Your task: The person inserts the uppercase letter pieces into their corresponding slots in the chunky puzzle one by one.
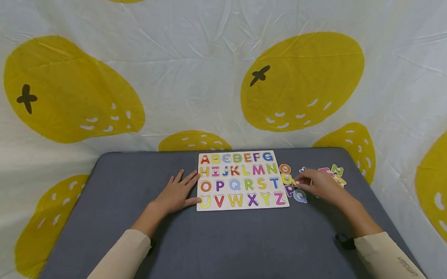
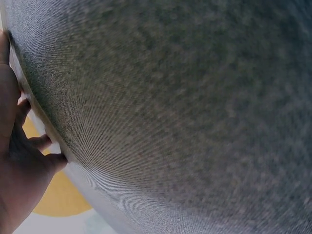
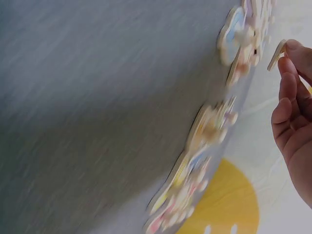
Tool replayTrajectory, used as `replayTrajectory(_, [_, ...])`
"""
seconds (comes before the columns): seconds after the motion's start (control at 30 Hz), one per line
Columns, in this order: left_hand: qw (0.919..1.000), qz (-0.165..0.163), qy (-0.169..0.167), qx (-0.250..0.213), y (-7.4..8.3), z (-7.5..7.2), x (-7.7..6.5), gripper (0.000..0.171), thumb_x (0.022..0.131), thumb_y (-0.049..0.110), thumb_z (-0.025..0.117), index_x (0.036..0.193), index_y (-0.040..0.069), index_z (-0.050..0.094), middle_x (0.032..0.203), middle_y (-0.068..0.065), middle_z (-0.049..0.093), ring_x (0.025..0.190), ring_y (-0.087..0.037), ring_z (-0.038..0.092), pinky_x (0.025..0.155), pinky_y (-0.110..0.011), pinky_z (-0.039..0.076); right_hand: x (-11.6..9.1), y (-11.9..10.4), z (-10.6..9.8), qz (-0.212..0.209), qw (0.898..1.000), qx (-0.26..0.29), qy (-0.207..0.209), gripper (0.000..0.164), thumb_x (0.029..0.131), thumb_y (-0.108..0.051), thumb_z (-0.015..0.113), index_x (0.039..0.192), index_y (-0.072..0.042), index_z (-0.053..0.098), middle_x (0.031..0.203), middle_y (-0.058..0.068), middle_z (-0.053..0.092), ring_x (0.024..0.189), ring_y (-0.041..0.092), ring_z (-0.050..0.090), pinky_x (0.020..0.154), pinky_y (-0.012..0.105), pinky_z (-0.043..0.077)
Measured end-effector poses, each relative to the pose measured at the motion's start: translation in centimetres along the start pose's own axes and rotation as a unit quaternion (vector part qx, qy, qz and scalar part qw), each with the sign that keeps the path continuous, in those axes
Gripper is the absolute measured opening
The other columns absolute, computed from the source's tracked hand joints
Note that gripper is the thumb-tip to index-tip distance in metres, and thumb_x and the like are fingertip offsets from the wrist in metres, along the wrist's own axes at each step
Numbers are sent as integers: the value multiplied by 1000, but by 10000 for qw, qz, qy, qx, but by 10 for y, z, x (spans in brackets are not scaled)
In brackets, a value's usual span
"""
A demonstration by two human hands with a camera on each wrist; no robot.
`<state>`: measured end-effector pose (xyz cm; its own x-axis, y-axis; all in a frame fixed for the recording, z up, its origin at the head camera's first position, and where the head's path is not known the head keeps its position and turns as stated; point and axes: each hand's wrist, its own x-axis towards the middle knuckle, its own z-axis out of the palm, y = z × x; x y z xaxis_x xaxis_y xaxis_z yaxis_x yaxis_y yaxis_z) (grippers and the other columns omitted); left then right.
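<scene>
A white wooden alphabet board (image 1: 226, 208) lies on the table, printed with colored letters A to Z in rows. My left hand (image 1: 178, 193) rests at the board's left edge with fingers spread, the fingertips touching that edge. To the right of the board, my right hand (image 1: 318, 185) pinches a wooden letter piece (image 3: 276, 56) between thumb and index finger. That piece is seen nearly edge-on in the right wrist view, so which letter it is I cannot tell. Close under this hand lie an orange O piece (image 1: 285, 169), a purple P piece (image 1: 289, 190) and a blue Q piece (image 1: 300, 196).
More letter pieces lie in a loose pile beyond the right hand, among them a green N piece (image 1: 336, 169) and a yellow piece (image 1: 339, 179). The dark grey table (image 1: 227, 246) ends at a white curtain (image 1: 192, 87) printed with yellow fruit.
</scene>
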<state>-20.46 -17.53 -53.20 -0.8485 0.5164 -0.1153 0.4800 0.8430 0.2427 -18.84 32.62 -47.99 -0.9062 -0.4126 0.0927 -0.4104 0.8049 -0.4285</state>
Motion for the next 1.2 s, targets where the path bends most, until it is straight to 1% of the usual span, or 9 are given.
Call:
replayTrajectory(0.17, [10000, 52, 52, 6, 2, -2, -2, 91, 96, 64, 60, 166, 17, 25, 172, -7, 26, 155, -51, 18, 117, -74, 24, 20, -14, 11, -49, 9999, -112, 13, 11, 89, -11, 81, 98, -8, 77, 80, -7, 64, 72, 5, 53, 66, 26, 48])
replayTrajectory(0.3, [9999, 89, 90, -38, 3, -3, -2, 90, 97, 61, 62, 165, 16, 27, 171, -8, 27, 155, -52, 19, 116, -74, 25, 39, -26, 21, 78, 9998, 102, -157, 12, 91, -12, 79, 102, -8, 77, 82, -5, 65, 74, 8, 55, 66, 26, 49])
replayTrajectory(0.37, [9999, 78, 75, -38, 4, -3, -2, 90, 97, 61, 62, 166, 16, 26, 171, -7, 27, 155, -51, 18, 117, -74, 24, 49, -33, 26, 151, 9994, 227, -204, 12, 92, -13, 79, 102, -8, 76, 83, -4, 67, 75, 10, 56, 67, 28, 49])
replayTrajectory(0.47, [9999, 79, 82, -27, 4, -3, -2, 90, 96, 62, 61, 166, 16, 26, 171, -7, 27, 156, -51, 18, 117, -74, 24, 64, -41, 35, 206, 9992, 273, -220, 12, 92, -14, 79, 102, -9, 75, 83, -4, 67, 76, 10, 57, 69, 29, 50])
replayTrajectory(0.63, [9999, 93, 114, 1, 4, -3, -2, 90, 97, 61, 61, 165, 16, 27, 171, -8, 28, 155, -52, 20, 116, -74, 25, 88, -56, 45, 127, 9990, 259, -332, 10, 93, -15, 78, 101, -10, 74, 83, -4, 66, 75, 10, 57, 71, 30, 50])
replayTrajectory(0.77, [9998, 110, 145, 3, 4, -4, -2, 90, 96, 61, 62, 165, 15, 28, 171, -9, 28, 154, -52, 20, 116, -74, 25, 106, -67, 52, 56, 9990, 234, -387, 8, 94, -16, 77, 96, -10, 72, 81, -2, 66, 74, 11, 57, 71, 31, 49])
replayTrajectory(0.9, [9998, 124, 122, -3, 5, -5, -2, 90, 96, 62, 62, 166, 16, 27, 171, -7, 27, 155, -52, 20, 116, -74, 25, 120, -76, 60, 87, 9987, 183, -476, 8, 93, -15, 77, 92, -9, 71, 81, 0, 67, 74, 12, 59, 72, 32, 50])
replayTrajectory(1.03, [9999, 110, 105, 6, 5, -5, -3, 90, 96, 62, 61, 165, 16, 27, 171, -7, 28, 155, -52, 20, 116, -74, 25, 130, -82, 68, 105, 9981, -59, -611, 8, 94, -16, 75, 93, -9, 72, 82, 1, 70, 75, 13, 60, 73, 32, 51])
replayTrajectory(1.2, [9999, 98, 132, 39, 4, -4, -3, 90, 96, 63, 61, 165, 16, 28, 171, -7, 28, 155, -52, 21, 116, -74, 25, 136, -88, 75, 259, 9977, -266, -568, 9, 95, -18, 75, 94, -9, 73, 84, 1, 70, 75, 14, 59, 74, 32, 51])
